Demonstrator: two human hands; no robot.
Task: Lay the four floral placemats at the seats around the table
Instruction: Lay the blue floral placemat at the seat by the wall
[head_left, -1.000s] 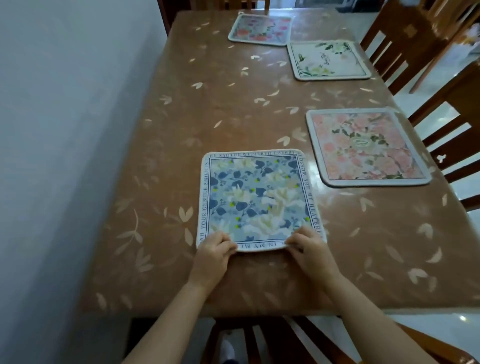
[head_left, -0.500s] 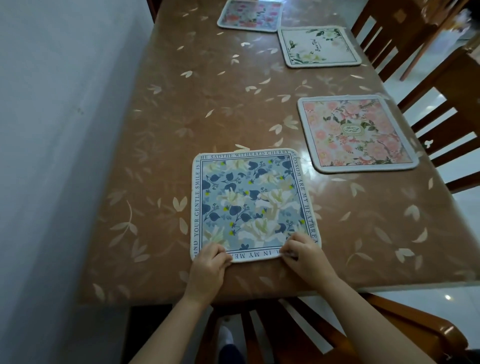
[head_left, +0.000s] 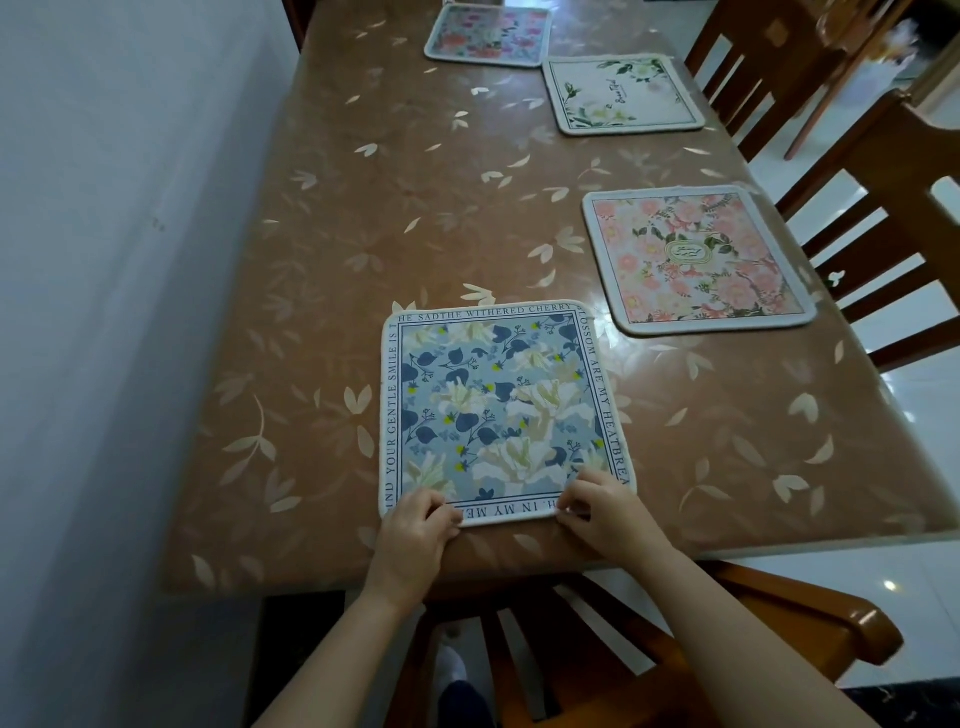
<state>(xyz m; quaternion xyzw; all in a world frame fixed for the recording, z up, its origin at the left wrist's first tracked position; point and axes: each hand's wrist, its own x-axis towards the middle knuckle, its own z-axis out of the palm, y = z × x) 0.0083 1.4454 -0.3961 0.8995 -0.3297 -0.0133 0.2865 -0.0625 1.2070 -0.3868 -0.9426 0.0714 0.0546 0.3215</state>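
A blue floral placemat (head_left: 493, 405) with lettering round its border lies flat near the table's near end. My left hand (head_left: 413, 540) pinches its near left corner and my right hand (head_left: 608, 512) pinches its near right corner. A pink floral placemat (head_left: 693, 260) lies by the right edge. A white placemat with green leaves (head_left: 621, 93) sits further along the right side. A red-flowered placemat (head_left: 488, 35) lies at the far end.
The table (head_left: 363, 234) wears a brown cloth with pale leaves and stands against a white wall (head_left: 104, 260) on the left. Wooden chairs (head_left: 883, 208) line the right side. Another wooden chair (head_left: 597, 639) is tucked under the near end below my arms.
The blue placemat has slid towards me, closer to the table's near edge, with both hands still on its near corners. My view has tilted down and back.
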